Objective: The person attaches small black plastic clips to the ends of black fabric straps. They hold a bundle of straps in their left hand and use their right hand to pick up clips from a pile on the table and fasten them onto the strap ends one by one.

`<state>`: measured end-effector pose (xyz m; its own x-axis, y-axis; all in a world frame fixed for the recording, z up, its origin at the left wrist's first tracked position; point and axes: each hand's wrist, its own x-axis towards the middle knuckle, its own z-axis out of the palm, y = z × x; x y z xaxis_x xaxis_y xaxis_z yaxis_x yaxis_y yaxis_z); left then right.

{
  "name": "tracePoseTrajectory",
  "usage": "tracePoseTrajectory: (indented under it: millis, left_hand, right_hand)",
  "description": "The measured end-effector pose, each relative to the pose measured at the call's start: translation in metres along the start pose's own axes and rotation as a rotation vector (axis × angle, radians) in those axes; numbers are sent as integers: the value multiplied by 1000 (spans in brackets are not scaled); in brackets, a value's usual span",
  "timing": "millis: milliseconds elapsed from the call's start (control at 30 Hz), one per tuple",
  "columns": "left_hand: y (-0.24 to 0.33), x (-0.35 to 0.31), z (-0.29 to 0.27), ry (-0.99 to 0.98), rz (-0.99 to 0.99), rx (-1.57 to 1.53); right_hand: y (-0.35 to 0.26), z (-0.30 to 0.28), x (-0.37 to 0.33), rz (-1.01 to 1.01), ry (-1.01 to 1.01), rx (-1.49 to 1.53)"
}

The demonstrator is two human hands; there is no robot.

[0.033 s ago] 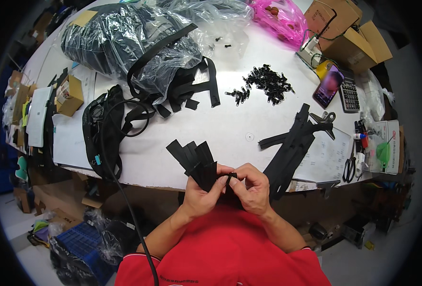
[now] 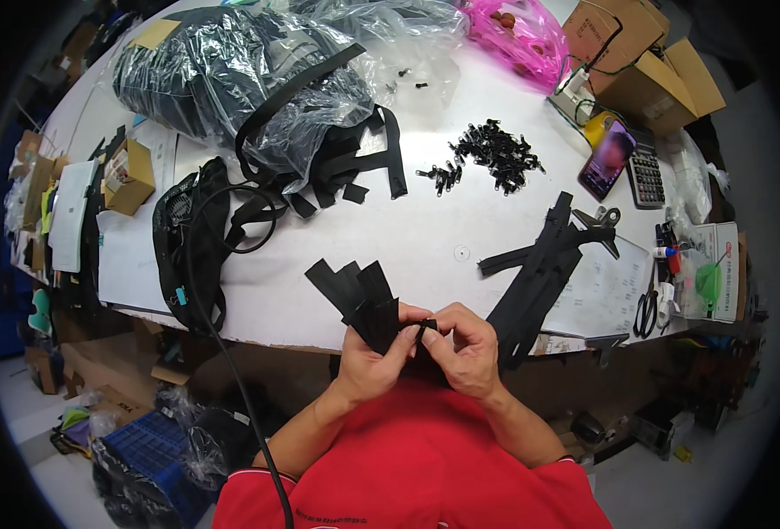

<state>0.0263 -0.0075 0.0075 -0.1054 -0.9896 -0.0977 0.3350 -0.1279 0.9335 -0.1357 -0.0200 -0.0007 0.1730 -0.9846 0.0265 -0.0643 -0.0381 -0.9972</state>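
Evidently, our step is close finger work: by the near edge of the desk (image 2: 434, 242), our left hand (image 2: 371, 368) holds a fan of black strips (image 2: 351, 293) and, together with our right hand (image 2: 472, 360), pinches a small black piece (image 2: 426, 327). The next move seems to call for a fine, steady pinch. To the right lie longer black strips (image 2: 537, 289); farther off, a pile of black zipper sliders (image 2: 498, 157).

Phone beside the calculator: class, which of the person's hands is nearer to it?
Right. The right hand is below and to the left of the phone in the picture; the left hand, also below it, lies farther left.
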Motion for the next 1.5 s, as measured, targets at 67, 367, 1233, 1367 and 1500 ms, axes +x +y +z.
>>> tracePoseTrajectory:
  millis: [67, 367, 1233, 1367, 1500]
  left_hand:
    - [-1, -1, -1, 8, 39, -11]
    - [-11, -4, 0, 17, 222, 156]
    - [-1, -5, -15, -96, -181, -93]
    - [0, -4, -14, -129, -287, -161]
    - [4, -2, -11, -157, -303, -218]
  right_hand:
    - [-6, 0, 2, -35, -32, -48]
    - [-15, -5, 4, -90, -84, -242]
    - [-10, -16, 7, -220, -138, -1]
    - [-9, -16, 11, -323, -144, -24]
    - [-10, -15, 9, -250, -128, 41]
